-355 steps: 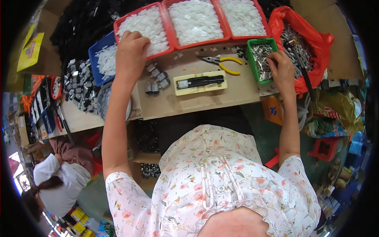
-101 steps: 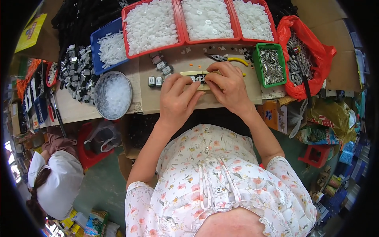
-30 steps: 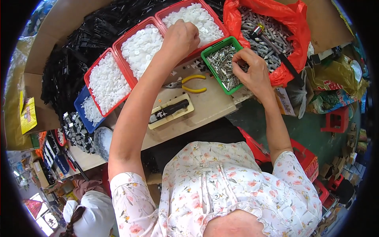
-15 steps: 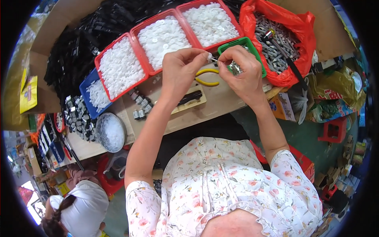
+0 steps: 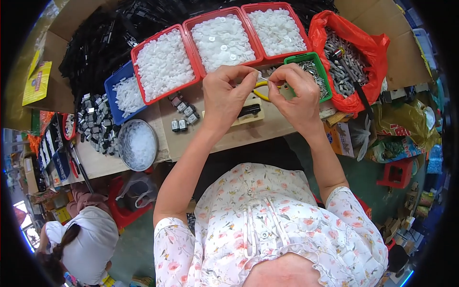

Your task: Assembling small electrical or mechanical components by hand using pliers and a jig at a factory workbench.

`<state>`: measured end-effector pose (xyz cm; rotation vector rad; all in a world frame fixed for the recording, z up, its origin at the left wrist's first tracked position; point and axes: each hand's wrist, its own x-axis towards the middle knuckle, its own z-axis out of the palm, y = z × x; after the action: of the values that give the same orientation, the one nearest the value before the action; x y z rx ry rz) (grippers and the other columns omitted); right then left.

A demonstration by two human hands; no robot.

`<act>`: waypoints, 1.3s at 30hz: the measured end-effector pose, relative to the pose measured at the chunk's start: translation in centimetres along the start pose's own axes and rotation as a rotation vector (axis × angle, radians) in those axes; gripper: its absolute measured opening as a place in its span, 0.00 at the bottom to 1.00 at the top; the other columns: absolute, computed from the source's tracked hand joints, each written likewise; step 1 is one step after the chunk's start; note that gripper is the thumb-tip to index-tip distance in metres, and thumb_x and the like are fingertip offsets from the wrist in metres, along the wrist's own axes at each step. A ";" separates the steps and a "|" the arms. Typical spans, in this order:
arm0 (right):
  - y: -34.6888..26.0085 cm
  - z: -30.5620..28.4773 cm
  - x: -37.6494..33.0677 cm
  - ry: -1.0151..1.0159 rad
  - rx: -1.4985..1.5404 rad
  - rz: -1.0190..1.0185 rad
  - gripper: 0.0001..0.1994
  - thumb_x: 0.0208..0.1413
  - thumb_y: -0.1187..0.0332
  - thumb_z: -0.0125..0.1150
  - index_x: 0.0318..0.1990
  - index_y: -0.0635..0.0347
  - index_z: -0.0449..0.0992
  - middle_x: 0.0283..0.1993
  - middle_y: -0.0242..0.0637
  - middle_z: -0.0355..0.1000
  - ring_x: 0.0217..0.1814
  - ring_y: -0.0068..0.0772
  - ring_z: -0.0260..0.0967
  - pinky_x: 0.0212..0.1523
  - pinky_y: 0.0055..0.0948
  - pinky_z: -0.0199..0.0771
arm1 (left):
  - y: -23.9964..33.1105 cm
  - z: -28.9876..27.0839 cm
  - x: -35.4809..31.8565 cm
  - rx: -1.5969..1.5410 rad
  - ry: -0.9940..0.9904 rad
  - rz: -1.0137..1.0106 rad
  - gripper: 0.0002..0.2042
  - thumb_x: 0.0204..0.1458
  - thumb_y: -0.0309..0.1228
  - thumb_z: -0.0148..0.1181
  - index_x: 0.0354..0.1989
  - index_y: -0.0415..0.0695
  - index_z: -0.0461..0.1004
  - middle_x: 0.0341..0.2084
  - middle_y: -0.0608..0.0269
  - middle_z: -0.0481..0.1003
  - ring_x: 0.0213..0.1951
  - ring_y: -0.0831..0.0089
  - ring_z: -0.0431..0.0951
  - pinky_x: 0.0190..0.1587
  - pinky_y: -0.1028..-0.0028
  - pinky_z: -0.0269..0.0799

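My left hand [image 5: 228,98] pinches a small white plastic piece [image 5: 259,74] between thumb and forefinger. Facing it, my right hand [image 5: 300,100] closes its thumb and forefinger on a thin metal pin [image 5: 266,79]. The pin's tip is at the white piece; whether it sits inside cannot be made out. Below and between the hands, the yellow handles of pliers [image 5: 259,92] show partly. A dark part [image 5: 249,110] lies on a cream block [image 5: 253,118] on the bench. Just behind my right hand is a green tray [image 5: 330,94] of small metal pieces.
Three red trays [image 5: 197,79] of white plastic pieces line the back, beside a blue tray [image 5: 111,98]. A red bag [image 5: 377,48] of grey parts stands right. Left are a metal bowl [image 5: 125,158] and grey-black blocks [image 5: 98,124]. Another person [image 5: 91,244] sits lower left.
The view has shifted, so the trays and bench appear farther right and slightly lower. My hands stay pinched close together over the bench, a little left relative to the trays.
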<state>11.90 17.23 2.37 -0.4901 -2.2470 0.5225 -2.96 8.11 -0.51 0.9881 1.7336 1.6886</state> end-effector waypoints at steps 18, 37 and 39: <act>0.1 0.2 -0.9 -0.048 -0.003 -0.013 0.07 0.47 0.78 0.68 0.34 0.62 0.77 0.37 0.36 0.76 0.38 0.36 0.76 0.41 0.33 0.71 | 1.1 0.5 -0.9 -0.001 -0.027 -0.047 0.08 0.52 0.29 0.66 0.33 0.36 0.84 0.27 0.60 0.82 0.29 0.78 0.79 0.32 0.78 0.71; 0.6 0.6 -0.8 -0.131 0.366 -0.009 0.08 0.49 0.83 0.67 0.38 0.67 0.79 0.39 0.41 0.76 0.40 0.36 0.77 0.39 0.28 0.76 | 0.9 -1.0 -3.4 -0.582 -0.138 -0.464 0.10 0.59 0.30 0.64 0.45 0.38 0.79 0.32 0.65 0.79 0.31 0.81 0.78 0.32 0.80 0.73; 0.5 0.4 -0.8 -0.165 0.284 -0.040 0.08 0.49 0.83 0.67 0.37 0.66 0.78 0.39 0.42 0.76 0.39 0.38 0.77 0.39 0.29 0.76 | 0.9 -0.8 -3.7 -0.520 -0.091 -0.347 0.12 0.58 0.29 0.65 0.47 0.38 0.79 0.34 0.65 0.78 0.32 0.82 0.78 0.33 0.80 0.73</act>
<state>12.21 17.16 1.34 -0.2633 -2.2823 0.8734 -1.29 4.63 -0.02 0.4860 1.2211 1.7000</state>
